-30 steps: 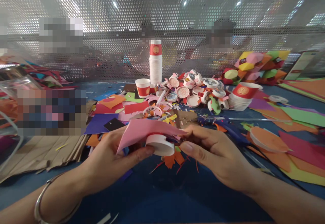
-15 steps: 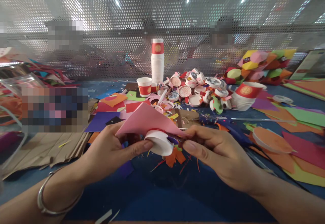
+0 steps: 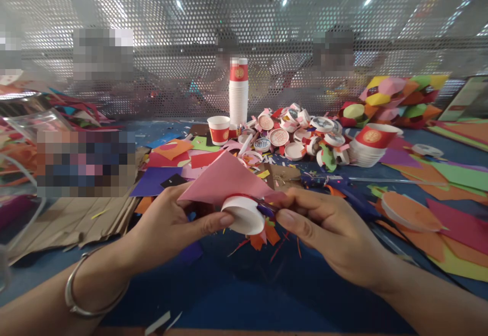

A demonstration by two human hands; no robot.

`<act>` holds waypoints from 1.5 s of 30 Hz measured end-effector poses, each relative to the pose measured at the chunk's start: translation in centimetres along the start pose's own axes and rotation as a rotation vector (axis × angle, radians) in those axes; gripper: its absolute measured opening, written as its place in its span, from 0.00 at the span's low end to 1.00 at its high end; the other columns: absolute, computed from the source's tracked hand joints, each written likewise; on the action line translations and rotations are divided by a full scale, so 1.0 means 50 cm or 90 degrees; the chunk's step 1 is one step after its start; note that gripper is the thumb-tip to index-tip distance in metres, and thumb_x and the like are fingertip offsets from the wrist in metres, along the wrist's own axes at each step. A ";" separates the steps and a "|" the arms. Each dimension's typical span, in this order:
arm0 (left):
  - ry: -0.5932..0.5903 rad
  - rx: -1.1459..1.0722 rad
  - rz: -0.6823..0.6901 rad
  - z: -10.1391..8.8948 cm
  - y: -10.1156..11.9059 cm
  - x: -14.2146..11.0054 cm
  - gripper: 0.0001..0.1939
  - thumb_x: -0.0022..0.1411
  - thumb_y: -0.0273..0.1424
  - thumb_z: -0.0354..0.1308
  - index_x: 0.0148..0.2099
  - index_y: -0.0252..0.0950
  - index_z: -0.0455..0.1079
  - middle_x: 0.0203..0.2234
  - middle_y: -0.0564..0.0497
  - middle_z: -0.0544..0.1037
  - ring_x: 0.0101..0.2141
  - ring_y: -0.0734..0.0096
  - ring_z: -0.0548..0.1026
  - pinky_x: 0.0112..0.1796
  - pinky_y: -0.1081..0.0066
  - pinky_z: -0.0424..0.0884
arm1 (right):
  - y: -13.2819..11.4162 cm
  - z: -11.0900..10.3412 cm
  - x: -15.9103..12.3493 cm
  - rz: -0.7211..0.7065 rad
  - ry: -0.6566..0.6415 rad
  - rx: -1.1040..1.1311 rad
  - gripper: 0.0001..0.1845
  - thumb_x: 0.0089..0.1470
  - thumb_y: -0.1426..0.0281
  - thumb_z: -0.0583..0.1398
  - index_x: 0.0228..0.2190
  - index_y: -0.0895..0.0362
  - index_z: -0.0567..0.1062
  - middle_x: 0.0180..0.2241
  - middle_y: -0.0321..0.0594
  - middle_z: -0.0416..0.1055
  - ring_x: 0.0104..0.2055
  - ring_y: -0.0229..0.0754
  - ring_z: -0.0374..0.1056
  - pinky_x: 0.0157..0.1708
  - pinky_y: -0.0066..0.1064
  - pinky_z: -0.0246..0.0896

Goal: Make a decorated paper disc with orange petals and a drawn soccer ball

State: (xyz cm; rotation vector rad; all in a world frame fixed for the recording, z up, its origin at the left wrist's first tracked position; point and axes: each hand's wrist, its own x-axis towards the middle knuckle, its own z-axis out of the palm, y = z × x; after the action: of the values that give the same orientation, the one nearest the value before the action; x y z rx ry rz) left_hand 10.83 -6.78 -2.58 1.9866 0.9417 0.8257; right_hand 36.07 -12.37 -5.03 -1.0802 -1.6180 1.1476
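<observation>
My left hand (image 3: 173,221) is closed on a cut-off paper cup base (image 3: 244,215) and a pink sheet of paper (image 3: 224,176). Its thumb presses on the white base, while the fingers are behind the sheet. The base lies tilted against the paper's lower edge, with a red edge showing where they meet. At the sheet's right corner, my right hand (image 3: 316,219) pinches the paper between thumb and fingers. A dark, thin bluish-purple piece shows beside those fingertips; I cannot make out what it is. Under the hands lie orange paper scraps (image 3: 263,235).
A tall stack of paper cups (image 3: 238,97) stands at the back, near a single cup (image 3: 218,131). Cut cup bases form a heap (image 3: 280,136). At right lie a blue glue gun (image 3: 343,193) with its cord and coloured paper sheets (image 3: 457,219). Brown cardboard (image 3: 84,219) lies left.
The cup base sits slightly further right in view and turns a little more toward me. The dark piece by my right fingertips shows more. Both hands keep their grip.
</observation>
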 end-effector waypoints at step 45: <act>-0.055 -0.051 -0.043 -0.002 -0.011 -0.009 0.12 0.61 0.38 0.72 0.47 0.42 0.83 0.38 0.52 0.88 0.38 0.65 0.84 0.38 0.76 0.79 | 0.000 0.003 0.002 0.002 -0.018 0.038 0.16 0.64 0.54 0.63 0.35 0.54 0.78 0.28 0.38 0.74 0.27 0.37 0.64 0.25 0.28 0.60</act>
State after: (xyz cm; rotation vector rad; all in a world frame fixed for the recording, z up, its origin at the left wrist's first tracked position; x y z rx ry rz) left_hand 10.31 -6.86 -3.10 1.8957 0.9072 0.7230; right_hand 35.89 -12.31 -5.06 -1.0325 -1.5943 1.2102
